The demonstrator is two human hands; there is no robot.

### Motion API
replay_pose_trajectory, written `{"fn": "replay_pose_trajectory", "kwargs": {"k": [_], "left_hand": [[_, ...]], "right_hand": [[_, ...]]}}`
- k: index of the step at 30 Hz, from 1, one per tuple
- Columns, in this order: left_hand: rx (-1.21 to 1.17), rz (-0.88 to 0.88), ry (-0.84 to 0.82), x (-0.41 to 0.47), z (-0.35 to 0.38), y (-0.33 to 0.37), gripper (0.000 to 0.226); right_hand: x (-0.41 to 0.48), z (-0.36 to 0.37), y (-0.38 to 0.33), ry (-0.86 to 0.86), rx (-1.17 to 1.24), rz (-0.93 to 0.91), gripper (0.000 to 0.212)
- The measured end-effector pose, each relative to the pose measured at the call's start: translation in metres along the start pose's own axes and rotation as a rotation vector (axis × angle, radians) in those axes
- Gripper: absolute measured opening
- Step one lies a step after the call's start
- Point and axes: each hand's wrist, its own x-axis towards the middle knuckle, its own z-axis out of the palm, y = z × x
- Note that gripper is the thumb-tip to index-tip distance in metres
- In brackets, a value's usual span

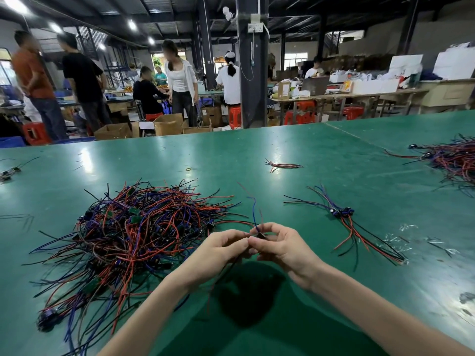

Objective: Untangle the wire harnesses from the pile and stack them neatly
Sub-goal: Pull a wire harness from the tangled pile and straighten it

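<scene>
Right now my left hand [218, 249] and right hand [281, 246] meet above the green surface [308, 155] near its front edge — fingers of both pinching one wire harness [258, 233]. Tangled pile [133, 232] lies toward the left edge, the neat stack [344, 219] toward the right.

— Where does your one view sit?
— On your head, looking forward and down across the green worktop [308, 155]; the wide lens bends its far edge.
— How near is it?
— Near: your hands [257, 246] sit low in the middle, forearms entering from the bottom edge.
— And further out?
— The upper part takes in the workshop hall beyond the worktop.
</scene>
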Motion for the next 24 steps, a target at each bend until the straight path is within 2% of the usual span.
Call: {"fn": "replay_pose_trajectory", "kwargs": {"k": [4,7,11,15,20,24], "left_hand": [[-0.235,-0.075,-0.054,-0.003,0.003,0.0,0.024],[-0.338,-0.107,-0.064,-0.004,0.005,-0.001,0.021],[-0.292,-0.126,-0.04,-0.004,0.006,-0.001,0.02],[-0.296,-0.16,-0.024,-0.005,0.008,0.0,0.018],[-0.3,-0.254,-0.02,-0.003,0.01,0.001,0.014],[-0.199,-0.235,-0.074,-0.004,0.01,-0.001,0.017]], "right_hand": [[-0.001,0.001,0.003,0.029,-0.112,-0.05,0.027],[0.0,0.002,0.004,-0.03,-0.082,-0.005,0.033],[0.005,-0.004,0.0,-0.063,0.05,0.1,0.021],[0.007,-0.011,0.0,-0.015,0.064,0.094,0.003],[0.005,-0.01,0.004,-0.019,-0.039,0.032,0.01],[0.004,-0.009,0.004,-0.009,-0.15,-0.025,0.009]]}}
